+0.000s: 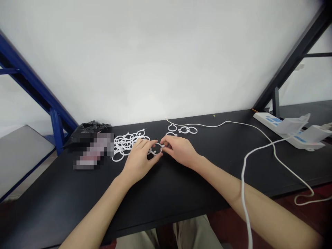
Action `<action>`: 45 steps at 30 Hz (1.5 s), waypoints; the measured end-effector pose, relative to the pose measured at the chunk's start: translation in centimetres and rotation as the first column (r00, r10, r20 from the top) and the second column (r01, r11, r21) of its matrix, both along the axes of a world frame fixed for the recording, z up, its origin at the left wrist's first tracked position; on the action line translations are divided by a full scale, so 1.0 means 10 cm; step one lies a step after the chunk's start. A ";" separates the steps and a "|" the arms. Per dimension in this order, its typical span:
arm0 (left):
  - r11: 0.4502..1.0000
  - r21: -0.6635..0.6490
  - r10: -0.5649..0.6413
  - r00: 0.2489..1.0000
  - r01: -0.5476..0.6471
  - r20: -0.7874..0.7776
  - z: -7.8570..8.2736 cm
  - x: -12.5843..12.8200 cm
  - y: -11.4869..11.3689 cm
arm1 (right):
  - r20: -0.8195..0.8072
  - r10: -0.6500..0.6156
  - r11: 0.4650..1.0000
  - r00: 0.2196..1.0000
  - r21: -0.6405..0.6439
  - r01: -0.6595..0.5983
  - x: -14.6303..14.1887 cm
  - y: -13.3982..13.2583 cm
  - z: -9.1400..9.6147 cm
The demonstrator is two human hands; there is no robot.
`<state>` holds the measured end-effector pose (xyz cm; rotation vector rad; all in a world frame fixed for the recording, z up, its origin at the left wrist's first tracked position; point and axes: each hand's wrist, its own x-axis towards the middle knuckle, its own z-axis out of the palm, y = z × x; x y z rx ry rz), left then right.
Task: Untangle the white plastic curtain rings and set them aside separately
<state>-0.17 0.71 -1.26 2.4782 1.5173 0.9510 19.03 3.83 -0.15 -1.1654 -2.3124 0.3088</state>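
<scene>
Between my two hands, just above the black tabletop, is a white curtain ring (160, 150) with a small eyelet. My left hand (137, 157) grips the ring's left side between thumb and fingers. On the other side, my right hand (183, 150) pinches at the eyelet; its fingertips partly hide that spot. Beside and behind my left hand lies a pile of similar white rings (118, 160), partly covered by the hand. Several more rings (193, 133) lie apart beyond my right hand, one of them half hidden by it.
A crumpled black plastic bag (90, 128) and a blurred-out patch sit at the left of the black table (166, 197). A white cable (243, 180) crosses over my right forearm. At the right stands a white power strip (272, 121) with plugs. A white wall (155, 62) rises behind.
</scene>
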 end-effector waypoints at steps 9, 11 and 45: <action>0.977 0.084 0.212 0.934 -0.195 -0.290 -0.07 -0.06 0.02 | 0.274 -0.307 0.951 0.911 0.044 0.307 0.14 0.18 -0.04; 0.967 0.092 0.254 0.913 -0.237 -0.319 -0.06 -0.07 0.02 | 0.280 -0.328 0.942 0.902 0.029 0.334 0.16 0.19 -0.04; 0.997 0.071 0.038 0.986 -0.026 -0.162 -0.02 -0.03 -0.02 | -0.111 0.136 0.990 0.985 0.043 -0.132 -0.04 -0.07 0.02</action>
